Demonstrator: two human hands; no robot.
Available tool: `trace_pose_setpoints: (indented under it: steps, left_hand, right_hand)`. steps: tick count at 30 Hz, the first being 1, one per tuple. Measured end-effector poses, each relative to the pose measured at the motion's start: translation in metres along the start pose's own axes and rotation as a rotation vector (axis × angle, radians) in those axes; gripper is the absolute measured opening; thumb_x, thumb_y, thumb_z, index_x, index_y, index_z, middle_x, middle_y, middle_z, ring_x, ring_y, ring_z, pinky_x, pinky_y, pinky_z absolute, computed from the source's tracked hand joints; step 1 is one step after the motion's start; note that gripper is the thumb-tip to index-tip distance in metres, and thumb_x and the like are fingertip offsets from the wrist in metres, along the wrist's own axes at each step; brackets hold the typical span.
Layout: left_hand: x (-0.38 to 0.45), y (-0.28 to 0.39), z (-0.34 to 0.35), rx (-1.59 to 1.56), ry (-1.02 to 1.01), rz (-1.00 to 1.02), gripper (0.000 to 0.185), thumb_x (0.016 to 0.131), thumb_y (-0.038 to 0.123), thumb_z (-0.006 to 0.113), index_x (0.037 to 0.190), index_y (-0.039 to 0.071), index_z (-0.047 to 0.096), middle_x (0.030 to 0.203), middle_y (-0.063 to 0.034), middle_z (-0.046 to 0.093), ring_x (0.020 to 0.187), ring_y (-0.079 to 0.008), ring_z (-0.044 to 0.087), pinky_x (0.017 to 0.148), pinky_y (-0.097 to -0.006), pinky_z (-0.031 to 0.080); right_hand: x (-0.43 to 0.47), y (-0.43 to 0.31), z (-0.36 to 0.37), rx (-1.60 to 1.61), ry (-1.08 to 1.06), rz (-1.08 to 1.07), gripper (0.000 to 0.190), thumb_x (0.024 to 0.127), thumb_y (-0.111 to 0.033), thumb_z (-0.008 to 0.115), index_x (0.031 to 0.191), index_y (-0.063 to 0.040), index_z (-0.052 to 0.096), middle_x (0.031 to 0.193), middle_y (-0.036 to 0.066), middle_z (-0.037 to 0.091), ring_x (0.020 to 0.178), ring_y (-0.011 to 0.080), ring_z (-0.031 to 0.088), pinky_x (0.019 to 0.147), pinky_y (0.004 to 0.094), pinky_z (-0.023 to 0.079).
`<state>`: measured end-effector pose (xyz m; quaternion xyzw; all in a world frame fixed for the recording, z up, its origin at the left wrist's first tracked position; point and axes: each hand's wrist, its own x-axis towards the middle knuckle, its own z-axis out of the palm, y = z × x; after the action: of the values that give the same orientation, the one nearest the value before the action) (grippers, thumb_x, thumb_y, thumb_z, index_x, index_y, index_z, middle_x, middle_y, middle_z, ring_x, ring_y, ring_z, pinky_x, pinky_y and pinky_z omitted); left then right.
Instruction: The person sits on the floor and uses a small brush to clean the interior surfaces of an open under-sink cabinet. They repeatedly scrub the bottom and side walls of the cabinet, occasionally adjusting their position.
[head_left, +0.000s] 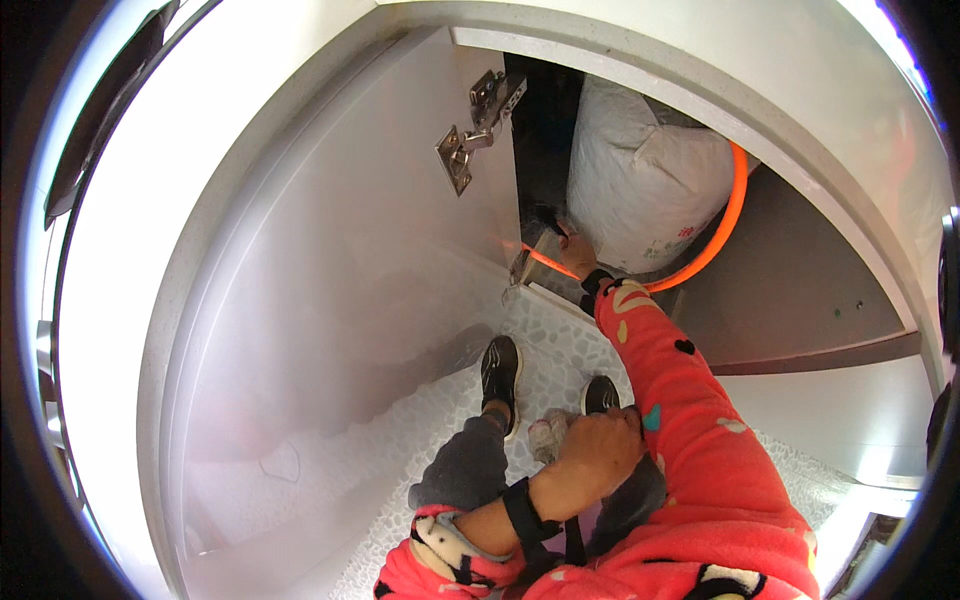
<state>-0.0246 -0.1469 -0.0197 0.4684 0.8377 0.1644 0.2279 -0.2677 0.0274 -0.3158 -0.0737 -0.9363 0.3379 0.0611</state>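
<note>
My right hand (577, 253) reaches into an open floor cabinet, beside the foot of a large white plastic sack (645, 180). Its fingers are at a small dark thing; whether they grip it cannot be told. An orange hose (712, 251) curves around the sack and passes under my right wrist. My left hand (604, 448) is bent in front of my body against the right sleeve, its fingers partly hidden. A bunched greyish cloth (549, 435) is beside it; whether the hand holds it is unclear.
The glossy white cabinet door (322, 247) stands open at the left, on a metal hinge (476, 135). The cabinet's bottom edge (559, 300) lies below my right wrist. My dark shoes (500, 375) stand on the pebble-patterned floor (536, 349).
</note>
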Motion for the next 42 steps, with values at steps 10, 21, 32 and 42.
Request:
trace_pose_setpoints:
  steps: [10, 21, 32, 42]
  left_hand:
    - [-0.004, -0.007, -0.023, -0.037, 0.047, -0.107, 0.040, 0.086, 0.034, 0.052, 0.096, -0.004, 0.054, 0.080, -0.0174, 0.059, 0.067, -0.0320, 0.063, 0.056, -0.0386, 0.051]
    - [-0.003, -0.022, -0.021, -0.014, 0.018, -0.193, 0.039, 0.084, 0.034, 0.054, 0.097, -0.002, 0.054, 0.083, -0.0172, 0.060, 0.070, -0.0324, 0.063, 0.059, -0.0389, 0.051]
    - [0.001, -0.005, -0.013, 0.017, 0.098, -0.107, 0.037, 0.083, 0.034, 0.055, 0.091, -0.002, 0.055, 0.081, -0.0176, 0.061, 0.071, -0.0319, 0.064, 0.060, -0.0400, 0.051]
    - [0.005, -0.007, -0.006, 0.005, 0.022, -0.144, 0.038, 0.084, 0.033, 0.054, 0.095, -0.003, 0.054, 0.085, -0.0181, 0.061, 0.072, -0.0317, 0.064, 0.060, -0.0392, 0.051]
  right_hand:
    - [-0.042, -0.008, -0.026, -0.118, -0.173, -0.051, 0.036, 0.088, -0.020, 0.042, 0.122, -0.007, 0.050, 0.085, 0.025, 0.060, 0.079, 0.0416, 0.056, 0.069, 0.0486, 0.044]
    - [0.074, 0.019, 0.029, -0.302, 0.092, -0.070, 0.037, 0.086, -0.020, 0.044, 0.118, -0.003, 0.052, 0.083, 0.022, 0.060, 0.070, 0.0383, 0.056, 0.064, 0.0484, 0.045]
    - [-0.058, -0.006, -0.034, -0.222, -0.239, 0.036, 0.045, 0.088, -0.020, 0.042, 0.131, -0.007, 0.041, 0.094, 0.024, 0.060, 0.072, 0.0401, 0.057, 0.066, 0.0472, 0.045]
    - [-0.009, 0.003, -0.001, -0.303, 0.008, -0.138, 0.040, 0.086, -0.019, 0.044, 0.124, -0.008, 0.047, 0.085, 0.026, 0.060, 0.076, 0.0405, 0.058, 0.068, 0.0480, 0.046]
